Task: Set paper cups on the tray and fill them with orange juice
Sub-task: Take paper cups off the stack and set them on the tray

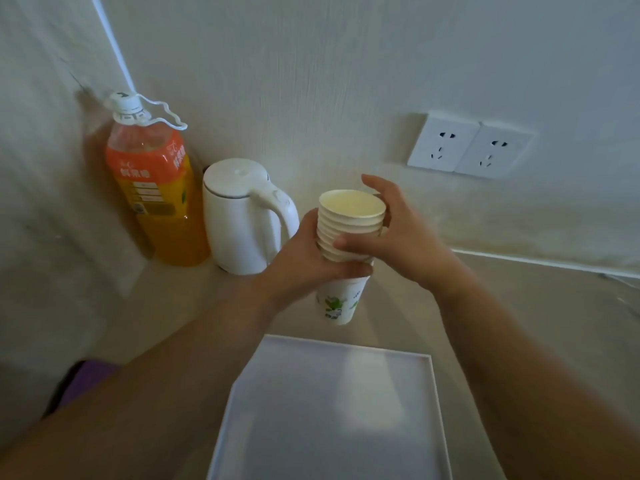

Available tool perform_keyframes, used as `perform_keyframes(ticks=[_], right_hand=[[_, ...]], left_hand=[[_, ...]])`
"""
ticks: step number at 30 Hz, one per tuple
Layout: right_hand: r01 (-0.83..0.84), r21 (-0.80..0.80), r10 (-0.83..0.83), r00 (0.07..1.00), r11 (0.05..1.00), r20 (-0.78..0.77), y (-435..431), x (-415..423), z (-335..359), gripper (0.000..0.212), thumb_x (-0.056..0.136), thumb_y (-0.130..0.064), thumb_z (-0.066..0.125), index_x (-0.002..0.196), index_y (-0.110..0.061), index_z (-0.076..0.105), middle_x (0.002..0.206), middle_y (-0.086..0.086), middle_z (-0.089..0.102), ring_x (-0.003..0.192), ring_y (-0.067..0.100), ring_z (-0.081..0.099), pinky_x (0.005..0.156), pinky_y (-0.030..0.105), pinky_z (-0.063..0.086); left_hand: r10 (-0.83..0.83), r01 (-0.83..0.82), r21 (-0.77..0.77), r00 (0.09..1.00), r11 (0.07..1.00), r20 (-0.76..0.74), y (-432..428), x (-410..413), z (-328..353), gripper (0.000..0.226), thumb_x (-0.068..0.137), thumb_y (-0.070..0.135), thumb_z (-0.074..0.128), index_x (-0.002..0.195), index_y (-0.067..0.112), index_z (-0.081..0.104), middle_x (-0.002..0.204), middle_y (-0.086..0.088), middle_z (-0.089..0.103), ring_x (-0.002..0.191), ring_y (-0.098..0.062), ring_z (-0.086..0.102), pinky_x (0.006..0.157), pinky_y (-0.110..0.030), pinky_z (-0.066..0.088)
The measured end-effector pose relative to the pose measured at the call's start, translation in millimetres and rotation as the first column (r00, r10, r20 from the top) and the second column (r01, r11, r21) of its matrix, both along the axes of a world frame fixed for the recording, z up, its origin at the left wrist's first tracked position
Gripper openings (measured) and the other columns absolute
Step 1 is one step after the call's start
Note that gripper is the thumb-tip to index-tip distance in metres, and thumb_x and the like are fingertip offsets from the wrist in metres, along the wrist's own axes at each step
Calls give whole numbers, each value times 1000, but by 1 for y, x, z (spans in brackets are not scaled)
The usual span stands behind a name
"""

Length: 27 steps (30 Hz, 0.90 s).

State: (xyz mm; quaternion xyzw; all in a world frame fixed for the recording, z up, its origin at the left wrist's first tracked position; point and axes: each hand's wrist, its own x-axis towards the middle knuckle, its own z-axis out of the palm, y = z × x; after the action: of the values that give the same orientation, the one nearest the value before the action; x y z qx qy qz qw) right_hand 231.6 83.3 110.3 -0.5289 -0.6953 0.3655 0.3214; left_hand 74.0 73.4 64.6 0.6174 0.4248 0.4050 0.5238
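head view | faces forward-down | close above tray (329, 410)

Beige counter (519, 323) with orange juice bottle (159, 188), white kettle (239, 220) and white tray (329, 410).

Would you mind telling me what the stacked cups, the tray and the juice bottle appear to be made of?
The stacked cups look like matte paper: thin rolled rims, cream inside, green print outside. The tray is probably white plastic, smooth with a soft sheen and a thin raised rim. The juice bottle looks like clear glossy plastic, with orange liquid showing through.
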Motion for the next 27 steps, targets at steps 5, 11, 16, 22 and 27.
perform_keyframes(ticks=[5,11,16,22,27], right_hand=[[-27,-122,0,976,992,-216,-38,1,-11,96,60,-50,79,141,-32,31,132,-5,49,116,8,54,97,32,47],[-144,-348,77,977,926,-198,-81,-6,-40,98,49,-49,79,136,-33,36,120,-2,61,99,13,65,77,29,53],[-169,-220,121,969,961,-214,-92,-26,-39,68,67,-25,83,125,-24,49,107,2,65,89,14,66,66,25,56],[-133,-171,108,983,976,-145,-109,-35,-42,70,58,-38,82,121,-28,52,103,-3,67,87,16,68,66,28,58],[-46,-152,33,996,987,-88,-124,-40,-42,65,66,-29,81,120,-25,47,97,-5,64,80,10,64,57,21,51]], left_hand=[[20,-22,13,989,1000,144,-36,-6,5,52,78,13,76,126,17,57,116,-5,68,109,-20,64,94,-46,51],[245,-194,-172,902,966,356,-62,-24,14,48,67,20,80,111,25,62,106,0,71,99,-18,69,78,-39,57],[257,-185,-213,884,959,391,-79,-24,20,56,69,16,80,120,16,58,111,-6,70,104,-23,67,82,-40,57],[229,-187,-164,928,969,293,-96,-29,15,89,47,10,91,125,21,48,115,-4,67,107,-18,66,85,-39,56],[271,-222,-179,905,958,327,-109,-29,15,68,54,4,85,111,26,55,106,-1,71,97,-17,69,78,-36,58]])
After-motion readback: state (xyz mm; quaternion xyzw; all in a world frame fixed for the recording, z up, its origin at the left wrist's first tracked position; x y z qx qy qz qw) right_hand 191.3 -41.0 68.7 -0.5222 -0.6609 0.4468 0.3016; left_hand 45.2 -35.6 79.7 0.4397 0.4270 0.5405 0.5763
